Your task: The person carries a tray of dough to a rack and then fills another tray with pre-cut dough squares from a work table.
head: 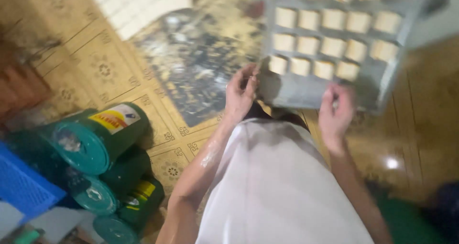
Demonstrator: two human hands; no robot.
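Observation:
A large grey metal tray [306,93] carries rows of several pale square pieces [334,45]. My left hand [241,91] grips its near left corner. My right hand [337,112] holds the near edge further right. Both forearms reach up from a white apron [277,186] that covers my front. The tray is held above the floor and tilts away to the upper right. The picture is blurred by motion.
Three green tins [95,138] lie stacked on their sides at the left on a patterned yellow floor [110,67]. A blue crate [21,184] sits at the bottom left. A dark worn patch [201,67] marks the floor ahead. A shiny floor area lies at the right.

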